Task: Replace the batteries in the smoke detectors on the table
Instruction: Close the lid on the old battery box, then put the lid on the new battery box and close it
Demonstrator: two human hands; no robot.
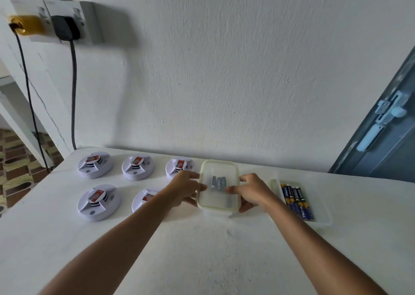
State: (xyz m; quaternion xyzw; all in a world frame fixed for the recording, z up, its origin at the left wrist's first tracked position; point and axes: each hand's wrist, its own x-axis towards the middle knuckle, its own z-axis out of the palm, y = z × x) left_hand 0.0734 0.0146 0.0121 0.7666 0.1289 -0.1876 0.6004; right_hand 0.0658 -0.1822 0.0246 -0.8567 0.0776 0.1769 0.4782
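Several white round smoke detectors lie on the white table (202, 249) at the left, in two rows; one is at the far left back (94, 164) and another at the front left (98, 202). A clear plastic container with a green-rimmed lid (219, 188) stands in the middle, with a few dark batteries showing through it. My left hand (185, 188) grips the container's left side and my right hand (253, 191) grips its right side, thumbs on the lid. To the right, an open clear tray (323, 218) holds several blue and yellow batteries (296, 199).
The table stands against a white wall. A socket with a black plug (66, 27) and a yellow plug (24, 25) hangs at the upper left, with cables running down behind the table's left end. A blue-grey door (386, 142) is at the right.
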